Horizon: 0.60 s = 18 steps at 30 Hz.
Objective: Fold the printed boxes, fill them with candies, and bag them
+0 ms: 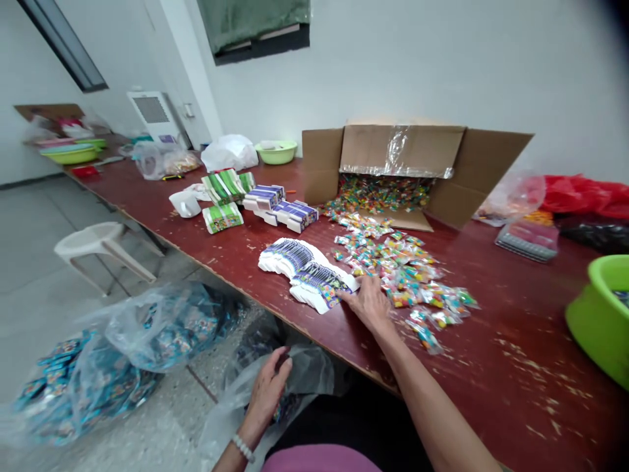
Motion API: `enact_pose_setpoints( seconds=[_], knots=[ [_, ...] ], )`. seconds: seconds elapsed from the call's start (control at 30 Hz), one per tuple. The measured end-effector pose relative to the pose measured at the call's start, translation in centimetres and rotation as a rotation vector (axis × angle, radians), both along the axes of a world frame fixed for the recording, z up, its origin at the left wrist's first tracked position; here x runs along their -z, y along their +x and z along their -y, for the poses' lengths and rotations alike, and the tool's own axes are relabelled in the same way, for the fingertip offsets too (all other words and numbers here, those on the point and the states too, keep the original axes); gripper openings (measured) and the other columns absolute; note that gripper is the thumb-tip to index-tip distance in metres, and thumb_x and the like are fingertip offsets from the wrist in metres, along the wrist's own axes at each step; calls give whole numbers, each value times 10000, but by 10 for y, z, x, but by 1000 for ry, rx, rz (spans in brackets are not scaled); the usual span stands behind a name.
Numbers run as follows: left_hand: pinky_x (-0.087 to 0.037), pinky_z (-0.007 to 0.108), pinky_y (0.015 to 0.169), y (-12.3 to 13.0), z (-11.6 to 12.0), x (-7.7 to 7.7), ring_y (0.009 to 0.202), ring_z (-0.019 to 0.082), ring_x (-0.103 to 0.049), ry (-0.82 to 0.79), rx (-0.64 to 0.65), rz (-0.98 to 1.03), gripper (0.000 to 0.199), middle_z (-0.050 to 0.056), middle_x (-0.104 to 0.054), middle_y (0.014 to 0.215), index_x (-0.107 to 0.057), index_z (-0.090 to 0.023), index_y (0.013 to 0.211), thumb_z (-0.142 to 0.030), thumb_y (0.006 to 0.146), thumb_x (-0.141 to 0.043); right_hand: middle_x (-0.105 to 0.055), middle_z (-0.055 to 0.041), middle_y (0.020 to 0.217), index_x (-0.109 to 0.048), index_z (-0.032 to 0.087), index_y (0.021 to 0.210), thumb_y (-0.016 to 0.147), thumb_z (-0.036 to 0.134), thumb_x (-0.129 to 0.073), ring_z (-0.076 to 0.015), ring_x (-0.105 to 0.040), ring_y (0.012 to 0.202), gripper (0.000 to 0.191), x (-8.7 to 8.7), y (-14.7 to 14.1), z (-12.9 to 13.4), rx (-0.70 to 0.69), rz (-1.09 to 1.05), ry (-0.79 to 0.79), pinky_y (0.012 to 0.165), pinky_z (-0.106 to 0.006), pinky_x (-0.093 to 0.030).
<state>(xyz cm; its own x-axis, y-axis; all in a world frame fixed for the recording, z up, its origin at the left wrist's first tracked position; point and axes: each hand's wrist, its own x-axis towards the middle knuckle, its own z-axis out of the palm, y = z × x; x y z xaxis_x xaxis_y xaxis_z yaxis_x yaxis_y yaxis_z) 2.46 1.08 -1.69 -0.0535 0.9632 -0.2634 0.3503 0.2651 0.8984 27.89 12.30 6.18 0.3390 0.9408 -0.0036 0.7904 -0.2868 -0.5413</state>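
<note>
My right hand (369, 304) is at the near right end of a fanned row of flat printed packets (322, 280), purple and white with colourful pictures. Its thumb and fingers close around the edge of the end packet. Just beyond that hand lies a spread of small clear sachets (400, 262) with bright coloured pieces inside. My left hand (268, 387), with a beaded bracelet on the wrist, hangs below the table edge over an open clear plastic bag (312, 367). Its fingers are slightly curved and apart, with nothing in them. Dark packets show partly inside the bag.
A cardboard box (403, 151) on its side spills sachets onto the red table (491, 367). Purple stacks (282, 206) and green stacks (226, 190) stand farther left. A green basin (599, 314) sits right. Bags of blue packets (108, 373) and a white stool (93, 242) occupy the floor.
</note>
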Motion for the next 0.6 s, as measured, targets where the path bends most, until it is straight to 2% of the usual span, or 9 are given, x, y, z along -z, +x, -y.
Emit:
enact_pose_setpoints(
  seconds=[0.07, 0.13, 0.2, 0.27, 0.33, 0.37, 0.47, 0.53, 0.6],
  knots=[
    [-432, 420, 1034, 9, -2, -14, 1177, 312, -615, 55, 3, 52, 466, 147, -690, 1246, -658, -183, 1203, -491, 857, -608, -576, -133, 1187, -624, 193, 1080, 742, 462, -759, -331, -597, 1069, 452, 3, 3, 0, 57, -219, 97, 852, -422, -448],
    [-452, 400, 987, 17, -5, -32, 1093, 286, -636, 108, 5, 105, 445, 126, -710, 1152, -651, -188, 1211, -469, 867, -623, -626, -84, 1010, -629, 201, 932, 714, 429, -751, -289, -601, 971, 338, 3, 9, 1, 72, -498, 183, 795, -381, -447],
    [-469, 367, 943, 25, -8, -53, 1028, 254, -644, 157, -35, 189, 443, 100, -711, 1098, -640, -191, 1222, -446, 860, -653, -618, -30, 799, -609, 205, 825, 717, 472, -720, -225, -589, 778, 309, 0, 18, 6, 32, -705, 208, 684, -326, -437],
    [-481, 331, 910, 30, -13, -77, 989, 224, -644, 208, -94, 281, 438, 76, -705, 1079, -641, -200, 1216, -422, 842, -690, -563, 16, 653, -600, 205, 785, 714, 536, -699, -160, -502, 583, 353, -8, 27, 16, -23, -786, 186, 557, -280, -380],
    [-492, 297, 858, 36, -17, -99, 920, 199, -652, 220, -131, 375, 419, 59, -715, 1042, -666, -202, 1178, -418, 824, -718, -509, 46, 583, -608, 203, 776, 697, 546, -721, -115, -390, 487, 370, -17, 34, 30, -97, -884, 167, 483, -255, -298],
    [-496, 288, 831, 39, -18, -109, 878, 192, -660, 176, -100, 432, 407, 61, -726, 1021, -682, -192, 1154, -427, 823, -719, -498, 54, 575, -614, 203, 777, 693, 531, -743, -103, -357, 474, 363, -22, 37, 38, -150, -950, 160, 469, -249, -271],
    [-521, 308, 796, 54, -16, -128, 862, 228, -704, -147, 183, 702, 448, 117, -751, 1009, -723, -142, 1080, -513, 832, -683, -567, 37, 660, -631, 204, 794, 724, 447, -789, -102, -427, 534, 298, -36, 36, 65, -340, -1145, 138, 505, -241, -324],
    [-545, 342, 771, 65, -10, -129, 844, 269, -735, -406, 441, 877, 536, 152, -754, 1002, -726, -123, 1075, -586, 809, -675, -637, 9, 769, -647, 203, 828, 773, 422, -776, -125, -531, 646, 260, -42, 31, 80, -438, -1202, 93, 586, -249, -402],
    [-566, 371, 719, 75, -2, -124, 763, 291, -752, -566, 629, 983, 570, 137, -752, 912, -709, -126, 1113, -581, 770, -717, -670, -15, 846, -659, 196, 867, 814, 419, -750, -147, -582, 735, 247, -48, 26, 92, -496, -1218, 38, 653, -264, -444]
  ],
)
